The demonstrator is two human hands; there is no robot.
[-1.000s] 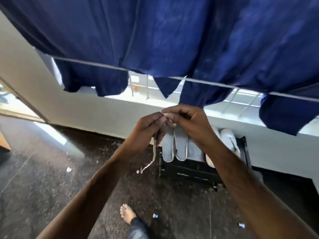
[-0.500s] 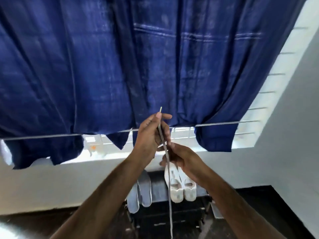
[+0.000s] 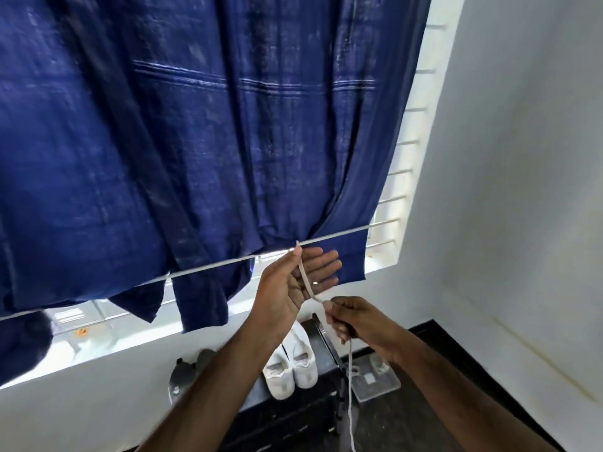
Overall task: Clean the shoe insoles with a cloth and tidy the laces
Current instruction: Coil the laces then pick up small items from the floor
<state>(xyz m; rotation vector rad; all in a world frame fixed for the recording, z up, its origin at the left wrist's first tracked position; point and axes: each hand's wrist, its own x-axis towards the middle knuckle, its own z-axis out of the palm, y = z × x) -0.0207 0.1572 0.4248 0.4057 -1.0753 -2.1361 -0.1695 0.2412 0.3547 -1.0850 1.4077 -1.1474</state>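
From my remote seat I see a dark blue cloth (image 3: 195,141) filling the upper left and centre of the head view, draped over a thin white line (image 3: 208,265) that runs slantwise in front of a bright window (image 3: 396,197). Low on the left, a grey pair of insoles (image 3: 187,373) leans against the white wall, just beside a dark rack (image 3: 293,412). A pair of white shoes (image 3: 292,367) stands toes-down on that rack, the two touching side by side.

Above the shoes, my left hand (image 3: 293,285) is raised palm-up, fingers spread nearly straight; its thumb presses the upper end of a white lace (image 3: 306,285) against the forefinger, right at the line. The lace crosses the palm and drops to my right hand (image 3: 354,321), whose fingers are curled round it in a pinch. Below that hand the lace hangs loose, trailing down past the rack toward the floor (image 3: 391,415).

Right of the rack, a clear plastic tray (image 3: 378,383) lies on the dark floor near the wall, with pale items in it too blurred to identify. A plain white wall (image 3: 522,190) closes the right side.
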